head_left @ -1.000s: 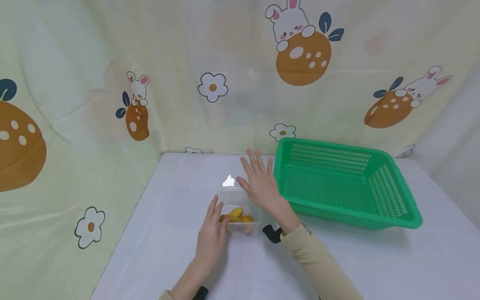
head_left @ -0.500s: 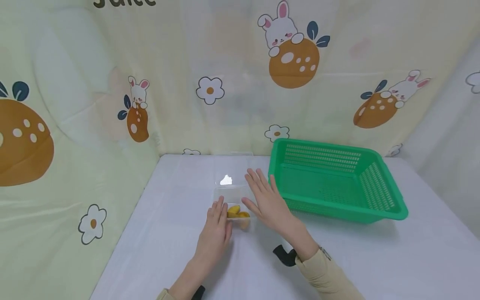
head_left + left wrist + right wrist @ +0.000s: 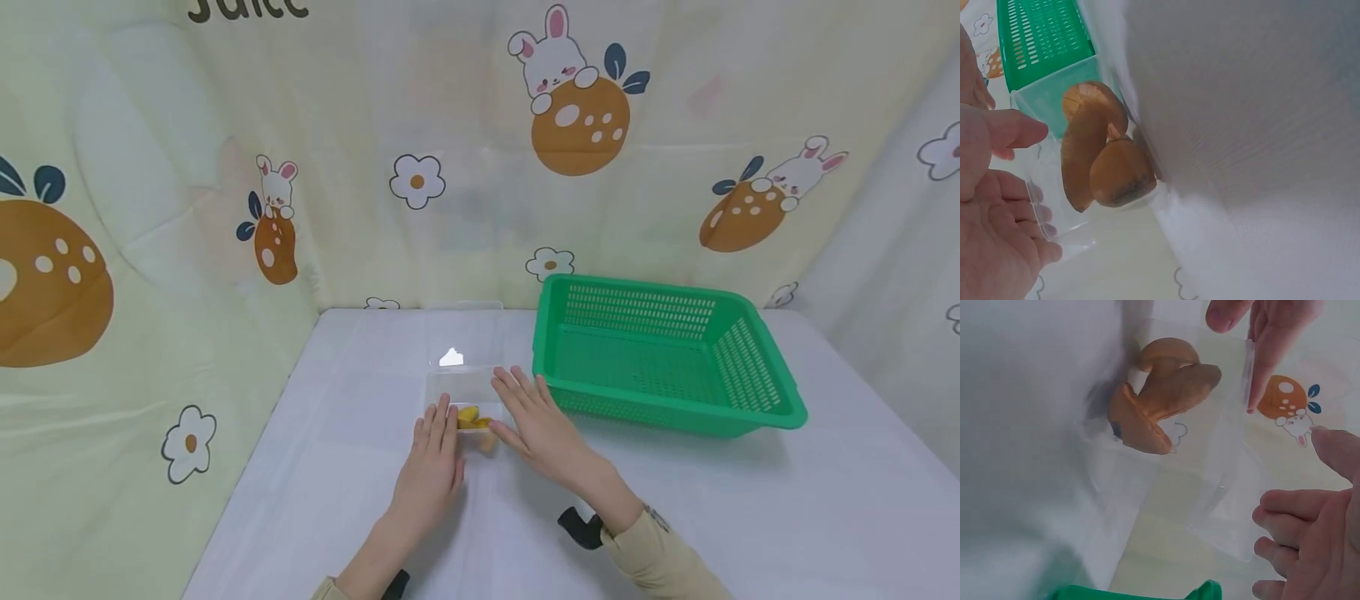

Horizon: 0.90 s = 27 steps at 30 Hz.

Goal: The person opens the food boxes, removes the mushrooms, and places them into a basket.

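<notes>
A clear plastic box [image 3: 461,385] stands on the table with its lid [image 3: 465,329] folded back behind it. Inside lie a few yellow-brown pieces [image 3: 472,417], rounded and elongated; the wrist views show them [image 3: 1175,390] [image 3: 1124,172] with mushroom-like outlines, their exact kind unclear. My left hand [image 3: 427,471] rests its straight fingers [image 3: 1013,209] along the box's left side. At the right side my right hand [image 3: 547,437] is held with its fingers extended, near the front right corner; contact there is hard to tell.
Right of the box stands a green perforated basket [image 3: 671,421] near the table's back edge. A printed curtain [image 3: 465,242] hangs behind the white table [image 3: 322,442]. Black straps [image 3: 581,527] show at the wrists.
My right hand has come down and nearer to me, beside the box's right side. The left hand has shifted slightly over the box's left edge. The view has tilted a little.
</notes>
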### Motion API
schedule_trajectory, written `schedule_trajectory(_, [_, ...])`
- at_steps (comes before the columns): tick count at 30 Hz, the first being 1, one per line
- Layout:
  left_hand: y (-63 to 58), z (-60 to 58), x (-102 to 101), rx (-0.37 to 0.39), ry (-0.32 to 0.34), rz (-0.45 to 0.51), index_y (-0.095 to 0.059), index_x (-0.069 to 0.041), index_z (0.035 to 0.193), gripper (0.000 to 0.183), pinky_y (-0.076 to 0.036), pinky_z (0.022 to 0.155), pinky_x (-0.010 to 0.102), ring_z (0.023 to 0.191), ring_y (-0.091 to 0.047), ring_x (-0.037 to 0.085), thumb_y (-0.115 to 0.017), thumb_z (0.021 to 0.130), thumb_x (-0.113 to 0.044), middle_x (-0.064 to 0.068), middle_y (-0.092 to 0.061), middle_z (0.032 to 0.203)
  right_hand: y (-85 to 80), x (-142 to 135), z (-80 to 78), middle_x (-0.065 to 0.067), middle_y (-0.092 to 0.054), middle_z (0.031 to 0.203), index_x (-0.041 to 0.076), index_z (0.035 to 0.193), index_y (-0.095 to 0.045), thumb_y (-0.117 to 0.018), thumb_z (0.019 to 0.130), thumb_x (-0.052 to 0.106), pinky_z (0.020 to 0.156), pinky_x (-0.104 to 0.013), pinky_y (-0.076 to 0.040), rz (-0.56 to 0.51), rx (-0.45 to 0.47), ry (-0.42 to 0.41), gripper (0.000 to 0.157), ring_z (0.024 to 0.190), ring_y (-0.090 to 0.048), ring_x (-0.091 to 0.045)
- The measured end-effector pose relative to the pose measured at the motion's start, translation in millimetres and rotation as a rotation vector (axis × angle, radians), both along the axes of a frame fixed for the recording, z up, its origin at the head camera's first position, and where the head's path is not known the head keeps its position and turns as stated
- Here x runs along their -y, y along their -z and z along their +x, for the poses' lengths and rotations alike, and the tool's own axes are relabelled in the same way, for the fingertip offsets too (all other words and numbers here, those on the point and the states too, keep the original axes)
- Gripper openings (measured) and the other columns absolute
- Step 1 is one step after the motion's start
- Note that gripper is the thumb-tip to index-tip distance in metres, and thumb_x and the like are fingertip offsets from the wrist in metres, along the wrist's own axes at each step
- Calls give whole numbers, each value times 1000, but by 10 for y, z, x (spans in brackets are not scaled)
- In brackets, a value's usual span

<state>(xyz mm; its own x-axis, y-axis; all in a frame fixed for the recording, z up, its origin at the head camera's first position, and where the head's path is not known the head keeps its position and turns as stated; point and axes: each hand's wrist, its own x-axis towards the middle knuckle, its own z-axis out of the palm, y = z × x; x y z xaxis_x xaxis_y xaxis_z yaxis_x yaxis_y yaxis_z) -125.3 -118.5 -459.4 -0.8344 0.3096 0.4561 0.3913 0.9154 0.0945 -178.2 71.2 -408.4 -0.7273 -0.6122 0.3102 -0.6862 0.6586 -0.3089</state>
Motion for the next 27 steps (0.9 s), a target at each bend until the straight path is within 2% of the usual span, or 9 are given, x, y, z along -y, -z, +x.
schedule_trajectory(5, [20,1,5,9,-16,-16,-34,14,135,66,-26,105,47,131,-28,39,-65,82,-11,26,-25,145,23,104,-131,-16,-31,145,-4,138,-37,-49,96,25,108,-51,-11,53,-2,-38,52,136,-19,-31])
schedule_trajectory(10, [24,25,-5,13,-13,-41,-33,14,135,69,-25,105,47,132,-26,39,-67,81,-12,27,-25,145,30,247,-265,-14,-44,137,-1,126,-53,-55,92,9,109,-47,-17,49,27,-105,36,131,-33,-30])
schedule_trajectory(13, [30,32,-7,2,-2,-35,-35,15,133,68,-27,104,48,131,-27,39,-67,79,-11,28,-27,144,44,328,-317,-12,-55,127,-1,116,-61,-59,88,3,105,-43,-29,34,102,-118,28,122,-45,-28])
schedule_trajectory(17, [30,42,-2,-22,3,-26,-36,16,132,68,-30,102,49,129,-30,40,-68,78,-10,29,-29,142,58,437,-371,-10,-65,106,0,103,-67,-61,87,3,88,-34,-48,22,209,-119,17,100,-60,-23])
schedule_trajectory(22, [11,51,-3,-37,-2,-30,-34,18,132,69,-30,102,49,127,-32,42,-68,78,-10,31,-30,140,58,555,-440,-3,-68,87,4,93,-71,-64,86,7,73,-24,-50,18,258,-134,10,78,-60,-12])
schedule_trajectory(27, [5,56,-18,-25,-1,-30,-32,18,133,73,-29,103,49,129,-30,42,-69,77,-10,31,-29,141,56,607,-473,1,-67,80,6,88,-72,-67,84,8,68,-21,-49,35,299,-151,7,72,-57,-9])
